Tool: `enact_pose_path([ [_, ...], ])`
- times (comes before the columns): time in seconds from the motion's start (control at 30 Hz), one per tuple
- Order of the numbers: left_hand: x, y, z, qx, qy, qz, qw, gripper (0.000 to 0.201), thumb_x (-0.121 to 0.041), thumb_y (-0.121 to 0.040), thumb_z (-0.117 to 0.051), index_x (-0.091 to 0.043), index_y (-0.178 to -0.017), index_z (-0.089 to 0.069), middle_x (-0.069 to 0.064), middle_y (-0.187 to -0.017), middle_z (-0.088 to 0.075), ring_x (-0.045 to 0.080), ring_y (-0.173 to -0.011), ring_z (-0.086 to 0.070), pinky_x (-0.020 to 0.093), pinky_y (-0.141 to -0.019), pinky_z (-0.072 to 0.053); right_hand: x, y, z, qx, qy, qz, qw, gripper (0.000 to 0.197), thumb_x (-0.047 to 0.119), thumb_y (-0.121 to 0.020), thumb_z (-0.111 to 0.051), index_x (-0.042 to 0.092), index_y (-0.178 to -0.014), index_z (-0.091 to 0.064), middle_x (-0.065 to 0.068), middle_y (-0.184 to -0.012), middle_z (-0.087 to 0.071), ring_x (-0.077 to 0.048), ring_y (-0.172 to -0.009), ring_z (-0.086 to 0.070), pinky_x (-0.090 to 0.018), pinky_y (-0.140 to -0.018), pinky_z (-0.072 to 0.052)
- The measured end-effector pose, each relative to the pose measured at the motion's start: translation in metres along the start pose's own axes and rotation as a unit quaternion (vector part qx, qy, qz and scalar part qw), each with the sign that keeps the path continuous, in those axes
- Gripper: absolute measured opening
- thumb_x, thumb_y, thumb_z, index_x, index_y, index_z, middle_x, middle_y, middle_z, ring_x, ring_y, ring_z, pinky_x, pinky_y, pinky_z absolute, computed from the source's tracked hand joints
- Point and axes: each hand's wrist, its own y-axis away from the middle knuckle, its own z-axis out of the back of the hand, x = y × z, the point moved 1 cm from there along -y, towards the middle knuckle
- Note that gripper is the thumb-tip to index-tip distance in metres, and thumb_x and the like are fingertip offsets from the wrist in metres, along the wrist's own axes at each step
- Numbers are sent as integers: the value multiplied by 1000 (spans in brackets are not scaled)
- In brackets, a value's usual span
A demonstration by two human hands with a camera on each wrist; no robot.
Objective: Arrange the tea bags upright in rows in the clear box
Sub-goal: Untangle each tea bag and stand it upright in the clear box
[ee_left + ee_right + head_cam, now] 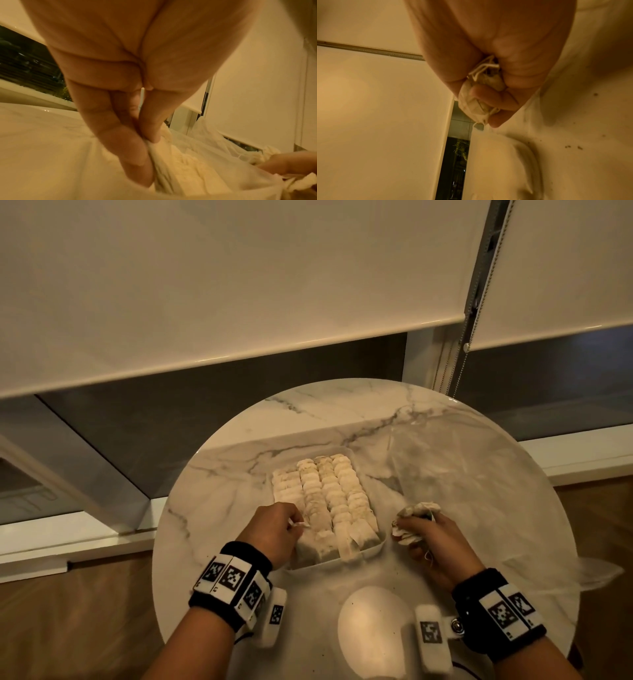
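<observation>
The left hand [274,529] sits at the near left corner of the clear box [371,549], its grip narrow: the left wrist view shows thumb and fingers [120,142] pressed together, pinching the top edge of one tea bag [164,162] that stands in the box. In the head view a small white tag or edge shows at the fingertips; which it is cannot be told.

The clear box stands in the middle of the round marble tabletop [212,508], long side running away from the person. The tea bags [325,491] inside stand upright in four rows, packed face to face. The leftmost row is shorter at the far end than the other three. A count of bags per row cannot be made out.

Just right of the box, the right hand [435,546] rests on the tabletop with its grip closed round a bunch of loose tea bags [416,517]. The right wrist view shows the curled fingers [491,97] wrapped over the crumpled bags [471,102], strings poking out between them; their number cannot be counted. Dark crumbs [573,146] speckle the tabletop near this hand.

Farther right lies a crinkled clear plastic bag [479,474], spread flat and reaching over the tabletop's edge.
</observation>
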Motion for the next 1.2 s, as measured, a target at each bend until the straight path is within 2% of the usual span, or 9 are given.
enact_pose_path([
  [0.4,-21,-2,-10,35,-13,-50,998,11,-23,-93,-64,-25,-102,-71,-7,-89,-64,7,-79,-59,14,-63,-41,14,-1,9,-14,-94,-42,995,18,13,-87,-71,6,-103,-68,-10,-79,-69,-13,-57,-63,-17,-35,-35],
  [0.57,-24,-8,-22,49,-69,-40,996,15,-21,-92,-62,-22,-104,-71,2,-105,-70,17,-94,-63,27,-82,-51,33,7,7,57,-194,-86,976,17,22,-75,-75,13,-87,-66,-10,-85,-63,-17,-66,-67,-15,-31,-34],
  [0.7,-25,-12,-26,13,-102,-27,994,15,-23,-93,-59,-23,-103,-70,3,-105,-70,20,-95,-65,33,-84,-55,47,17,0,151,-233,-103,955,57,28,-47,-98,7,-87,-62,-20,-93,-63,-31,-84,-70,-18,-34,-38],
  [0.77,-27,-13,-26,-4,-109,-26,994,15,-25,-93,-58,-24,-100,-71,2,-103,-70,19,-92,-65,34,-83,-56,51,21,-4,184,-253,-112,943,52,32,-56,-93,6,-86,-61,-20,-95,-62,-34,-88,-69,-18,-37,-39],
  [0.83,-28,-14,-26,-1,-113,-29,993,13,-25,-92,-60,-24,-98,-71,1,-102,-71,18,-92,-65,31,-81,-54,53,27,-10,197,-272,-137,932,36,36,-79,-74,4,-90,-62,-22,-99,-60,-35,-93,-67,-19,-40,-44],
  [0.9,-29,-13,-26,2,-113,-29,993,16,-25,-90,-61,-23,-102,-71,2,-105,-70,18,-96,-64,30,-82,-53,52,32,-16,196,-287,-166,923,40,39,-89,-60,0,-94,-67,-25,-103,-62,-36,-98,-65,-23,-45,-52],
  [1.03,-33,-4,-17,-55,-76,-47,994,26,-33,-92,-61,-26,-117,-67,-3,-117,-64,16,-104,-61,32,-91,-51,44,40,-27,196,-270,-180,925,45,42,-88,-61,0,-103,-67,-27,-112,-63,-37,-97,-66,-26,-50,-56],
  [1.13,-45,10,-5,-124,61,-104,985,17,-32,-94,-64,-29,-109,-70,-12,-105,-67,4,-81,-61,20,-77,-49,39,44,-36,196,-222,-181,938,40,38,-86,-62,0,-92,-74,-28,-102,-67,-36,-83,-70,-24,-44,-52],
  [1.2,-54,22,1,-115,167,-119,972,15,-36,-91,-68,-33,-105,-71,-17,-97,-69,1,-78,-61,13,-70,-47,36,48,-42,202,-202,-183,941,34,33,-86,-63,2,-90,-76,-27,-97,-70,-35,-75,-72,-23,-40,-50],
])
